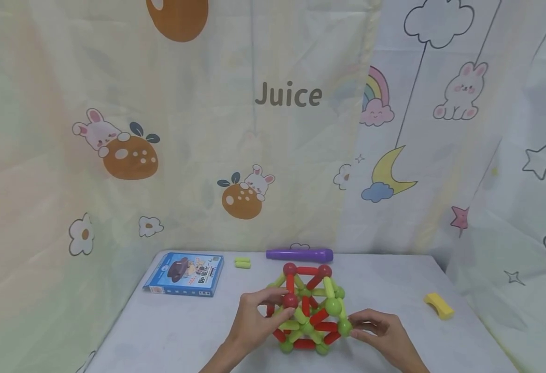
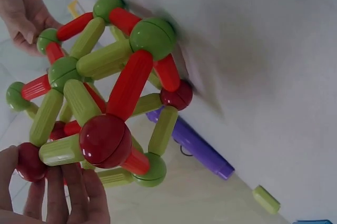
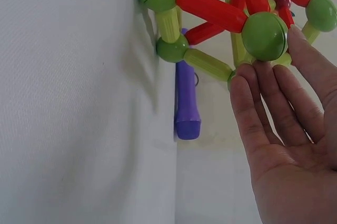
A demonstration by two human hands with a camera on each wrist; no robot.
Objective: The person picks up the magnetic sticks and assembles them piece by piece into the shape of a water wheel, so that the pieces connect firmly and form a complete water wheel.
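A ball-and-stick structure of red and green rods and balls stands on the table, built into a rounded cage. At its upper left corner, my left hand pinches a dark red ball between thumb and fingers; the left wrist view shows the same ball in that grip. On the opposite side my right hand holds a green ball with its fingertips. The right wrist view has this green ball between thumb and fingers. Parts of the structure's far side are hidden behind nearer rods.
Behind the structure a purple tube lies along the table's back edge. Two short light-green rods lie to its left, beside a blue picture box. A yellow arched block sits at the right. Printed curtains hang behind the table.
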